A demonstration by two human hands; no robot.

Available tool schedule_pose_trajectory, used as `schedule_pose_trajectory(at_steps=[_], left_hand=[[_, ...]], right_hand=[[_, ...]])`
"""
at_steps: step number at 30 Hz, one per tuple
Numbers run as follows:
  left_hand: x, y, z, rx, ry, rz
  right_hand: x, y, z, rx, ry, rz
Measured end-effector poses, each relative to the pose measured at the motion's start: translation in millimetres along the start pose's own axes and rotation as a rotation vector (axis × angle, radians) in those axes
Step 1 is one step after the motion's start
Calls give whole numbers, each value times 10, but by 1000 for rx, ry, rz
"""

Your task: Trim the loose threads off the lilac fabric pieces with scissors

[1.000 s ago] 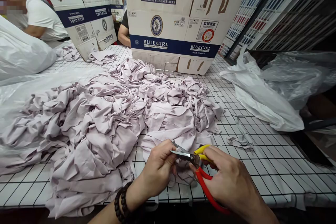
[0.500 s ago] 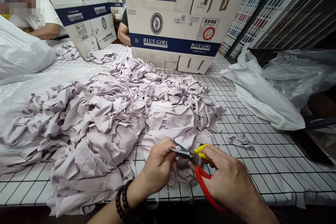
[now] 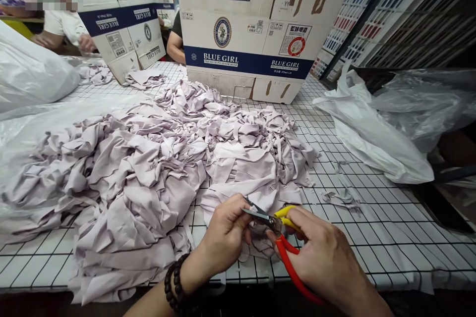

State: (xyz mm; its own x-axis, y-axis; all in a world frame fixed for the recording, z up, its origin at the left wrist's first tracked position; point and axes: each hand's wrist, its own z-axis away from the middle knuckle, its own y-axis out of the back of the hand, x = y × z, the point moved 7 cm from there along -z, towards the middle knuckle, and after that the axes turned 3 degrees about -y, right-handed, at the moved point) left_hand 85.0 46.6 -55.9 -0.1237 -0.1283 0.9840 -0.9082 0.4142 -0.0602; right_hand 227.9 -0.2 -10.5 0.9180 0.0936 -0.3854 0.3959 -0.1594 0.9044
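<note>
My right hand (image 3: 325,250) grips scissors (image 3: 275,223) with one yellow and one red handle. Their blades point left, parted slightly at my left fingertips. My left hand (image 3: 226,228), with dark beads on its wrist, is closed in a pinch on a piece of pale lilac fabric (image 3: 260,247). Much of that piece hangs below and behind my fingers, partly hidden. Just beyond both hands lies a heap of the same crumpled lilac fabric pieces (image 3: 148,158), spreading to the left and to the back.
Tall cardboard beer boxes (image 3: 238,25) stand at the back of the grid-patterned table (image 3: 386,237). White plastic bags lie at the right (image 3: 375,129) and left (image 3: 33,69). Fabric scraps (image 3: 342,198) are on the right. Other people's arms (image 3: 174,44) show behind the boxes.
My hands and the scissors stay almost in place. At the far left, the co-worker has shifted, and a hand now shows beside the box.
</note>
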Motion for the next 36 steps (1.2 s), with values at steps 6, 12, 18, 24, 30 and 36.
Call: schedule_pose_trajectory(at_steps=[6, 12, 18, 24, 30, 36], left_hand=[[-32, -19, 15, -23, -46, 32], [-45, -50, 12, -51, 30, 135], [-39, -61, 20, -71, 75, 169], [-53, -60, 22, -94, 97, 157], [-58, -44, 18, -91, 129, 133], [-109, -36, 6, -63, 206, 192]], right_hand=[[20, -19, 22, 40, -15, -34], [28, -17, 18, 59, 20, -59], [-8, 31, -5, 59, 66, -72], [8, 7, -15, 46, 87, -94], [294, -184, -18, -163, -135, -346], [491, -590, 70, -251, -480, -718]])
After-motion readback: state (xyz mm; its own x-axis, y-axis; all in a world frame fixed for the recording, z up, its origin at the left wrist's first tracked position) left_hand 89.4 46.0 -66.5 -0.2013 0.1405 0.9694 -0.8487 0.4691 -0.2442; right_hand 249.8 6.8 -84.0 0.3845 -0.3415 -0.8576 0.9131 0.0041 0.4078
